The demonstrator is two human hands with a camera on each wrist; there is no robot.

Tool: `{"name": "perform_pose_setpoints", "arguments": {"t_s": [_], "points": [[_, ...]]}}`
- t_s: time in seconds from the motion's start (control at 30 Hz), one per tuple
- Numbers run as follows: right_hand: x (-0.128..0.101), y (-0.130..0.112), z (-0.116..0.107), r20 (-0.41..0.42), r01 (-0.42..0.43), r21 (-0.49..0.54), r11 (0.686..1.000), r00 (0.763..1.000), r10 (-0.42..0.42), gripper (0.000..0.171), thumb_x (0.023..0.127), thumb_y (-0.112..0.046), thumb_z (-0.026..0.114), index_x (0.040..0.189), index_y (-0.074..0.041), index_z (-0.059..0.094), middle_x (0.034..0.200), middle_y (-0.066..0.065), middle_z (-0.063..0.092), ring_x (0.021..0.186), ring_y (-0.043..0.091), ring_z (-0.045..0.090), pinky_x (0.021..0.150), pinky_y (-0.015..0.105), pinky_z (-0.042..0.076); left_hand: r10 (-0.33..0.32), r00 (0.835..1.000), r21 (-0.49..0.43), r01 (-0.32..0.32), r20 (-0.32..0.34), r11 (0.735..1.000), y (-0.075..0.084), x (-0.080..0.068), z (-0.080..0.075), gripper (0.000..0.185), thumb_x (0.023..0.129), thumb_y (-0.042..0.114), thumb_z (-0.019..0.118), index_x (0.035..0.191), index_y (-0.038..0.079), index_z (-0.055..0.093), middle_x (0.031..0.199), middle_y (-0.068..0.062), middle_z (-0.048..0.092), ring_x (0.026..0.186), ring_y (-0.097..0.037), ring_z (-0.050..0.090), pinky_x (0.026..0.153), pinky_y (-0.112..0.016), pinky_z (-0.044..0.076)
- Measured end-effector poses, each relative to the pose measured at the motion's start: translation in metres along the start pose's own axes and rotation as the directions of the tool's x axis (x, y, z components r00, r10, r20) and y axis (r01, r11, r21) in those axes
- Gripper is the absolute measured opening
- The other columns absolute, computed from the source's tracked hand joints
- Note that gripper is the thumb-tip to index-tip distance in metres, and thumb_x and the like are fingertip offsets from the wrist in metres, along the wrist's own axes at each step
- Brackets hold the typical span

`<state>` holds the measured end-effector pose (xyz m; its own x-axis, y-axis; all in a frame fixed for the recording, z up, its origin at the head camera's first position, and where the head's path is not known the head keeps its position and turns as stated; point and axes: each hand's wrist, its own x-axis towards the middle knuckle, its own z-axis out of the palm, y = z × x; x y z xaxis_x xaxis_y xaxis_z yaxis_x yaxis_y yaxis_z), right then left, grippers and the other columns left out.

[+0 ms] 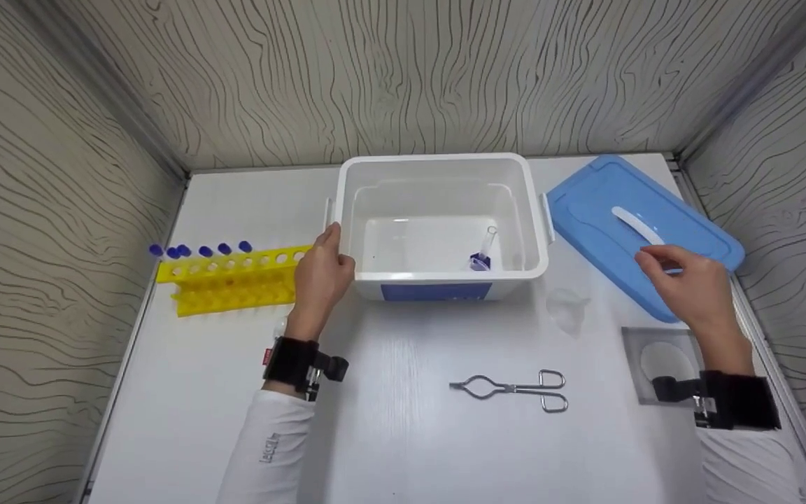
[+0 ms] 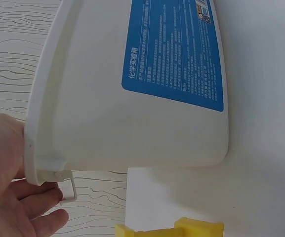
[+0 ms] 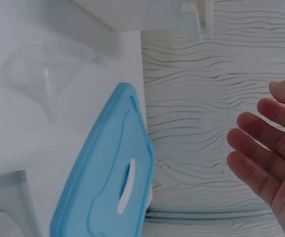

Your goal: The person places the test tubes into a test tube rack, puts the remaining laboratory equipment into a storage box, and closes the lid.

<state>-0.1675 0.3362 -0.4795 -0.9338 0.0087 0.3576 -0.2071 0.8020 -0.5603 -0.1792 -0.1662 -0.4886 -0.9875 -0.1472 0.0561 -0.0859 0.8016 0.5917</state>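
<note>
A white plastic storage box (image 1: 438, 276) with a blue label (image 2: 174, 54) stands at the back of the table. My left hand (image 1: 322, 276) grips its rim at the left front corner, the fingers (image 2: 41, 200) beneath the rim beside the side handle. Inside the box lie a small clear glass tube (image 1: 488, 243) and a dark blue piece, too small to tell. My right hand (image 1: 697, 290) hovers over the blue lid (image 1: 585, 238) with its white handle (image 1: 637, 225). Its fingers (image 3: 261, 143) are loosely bent and hold nothing.
Left of the box lies a yellow test tube rack (image 1: 235, 283), with several blue caps (image 1: 224, 248) behind it. A clear funnel (image 1: 567, 308), metal crucible tongs (image 1: 508, 388) and a transparent bag with a white disc (image 1: 665, 360) lie right of centre. Patterned walls enclose the table.
</note>
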Motion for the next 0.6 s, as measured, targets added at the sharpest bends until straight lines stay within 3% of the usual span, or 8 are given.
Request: {"name": "perform_pose_setpoints", "arguments": {"t_s": [0.07, 0.13, 0.2, 0.23, 0.33, 0.47, 0.6], "points": [[-0.009, 0.012, 0.001, 0.063, -0.058, -0.057, 0.997, 0.996, 0.062, 0.032, 0.093, -0.029, 0.067, 0.112, -0.004, 0.074, 0.097, 0.021, 0.076, 0.078, -0.012, 0.061, 0.065, 0.004, 0.036, -0.005, 1.0, -0.005, 0.005, -0.001, 1.0, 0.0, 0.0, 0.0, 0.058, 0.092, 0.006, 0.058, 0.148, 0.002, 0.044, 0.148, -0.02, 0.051, 0.09, -0.028, 0.067, 0.078, -0.033, 0.062], [-0.017, 0.024, 0.001, 0.129, -0.105, -0.106, 0.989, 0.985, 0.118, 0.039, 0.094, -0.035, 0.064, 0.116, -0.004, 0.072, 0.103, 0.022, 0.075, 0.085, 0.015, 0.071, 0.066, 0.016, 0.042, -0.005, 1.0, -0.007, 0.005, -0.008, 1.0, 0.0, 0.0, 0.0, 0.058, 0.092, 0.006, 0.058, 0.148, 0.002, 0.044, 0.148, -0.02, 0.051, 0.088, -0.027, 0.067, 0.077, -0.033, 0.062], [-0.026, 0.034, 0.001, 0.193, -0.154, -0.144, 0.978, 0.964, 0.18, 0.047, 0.096, -0.04, 0.061, 0.122, -0.002, 0.068, 0.113, 0.026, 0.071, 0.099, 0.042, 0.067, 0.07, 0.033, 0.049, -0.003, 1.0, -0.008, 0.003, -0.016, 1.0, 0.0, 0.0, 0.001, 0.058, 0.092, 0.006, 0.058, 0.148, 0.002, 0.044, 0.148, -0.02, 0.051, 0.086, -0.027, 0.067, 0.075, -0.032, 0.062], [-0.029, 0.039, 0.001, 0.223, -0.174, -0.158, 0.972, 0.953, 0.207, 0.05, 0.096, -0.042, 0.059, 0.125, -0.001, 0.065, 0.117, 0.028, 0.069, 0.104, 0.048, 0.063, 0.073, 0.042, 0.05, -0.003, 1.0, -0.007, 0.002, -0.018, 1.0, 0.0, 0.0, 0.001, 0.058, 0.092, 0.006, 0.058, 0.148, 0.002, 0.044, 0.148, -0.02, 0.051, 0.085, -0.027, 0.067, 0.075, -0.032, 0.062], [-0.04, 0.053, 0.002, 0.292, -0.232, -0.192, 0.953, 0.914, 0.282, 0.062, 0.097, -0.049, 0.056, 0.134, 0.001, 0.058, 0.13, 0.033, 0.059, 0.113, 0.054, 0.056, 0.08, 0.059, 0.047, 0.006, 1.0, -0.004, -0.006, -0.026, 1.0, 0.0, -0.001, 0.001, 0.057, 0.091, 0.005, 0.058, 0.147, 0.001, 0.045, 0.147, -0.021, 0.052, 0.086, -0.028, 0.068, 0.075, -0.032, 0.062], [-0.052, 0.068, 0.004, 0.347, -0.292, -0.227, 0.929, 0.867, 0.357, 0.078, 0.094, -0.056, 0.056, 0.142, 0.005, 0.047, 0.139, 0.041, 0.046, 0.118, 0.06, 0.048, 0.08, 0.061, 0.047, 0.018, 0.999, 0.002, -0.018, -0.034, 1.0, 0.0, -0.001, 0.001, 0.057, 0.09, 0.003, 0.058, 0.146, 0.0, 0.047, 0.145, -0.022, 0.054, 0.087, -0.029, 0.069, 0.076, -0.034, 0.062], [-0.06, 0.083, 0.006, 0.375, -0.321, -0.255, 0.912, 0.837, 0.399, 0.088, 0.092, -0.058, 0.059, 0.147, 0.008, 0.038, 0.139, 0.048, 0.037, 0.118, 0.065, 0.043, 0.078, 0.064, 0.047, 0.024, 0.999, 0.004, -0.024, -0.029, 1.0, 0.0, -0.001, 0.0, 0.057, 0.09, 0.003, 0.058, 0.146, 0.0, 0.047, 0.145, -0.022, 0.054, 0.082, -0.028, 0.067, 0.075, -0.035, 0.062]]}}
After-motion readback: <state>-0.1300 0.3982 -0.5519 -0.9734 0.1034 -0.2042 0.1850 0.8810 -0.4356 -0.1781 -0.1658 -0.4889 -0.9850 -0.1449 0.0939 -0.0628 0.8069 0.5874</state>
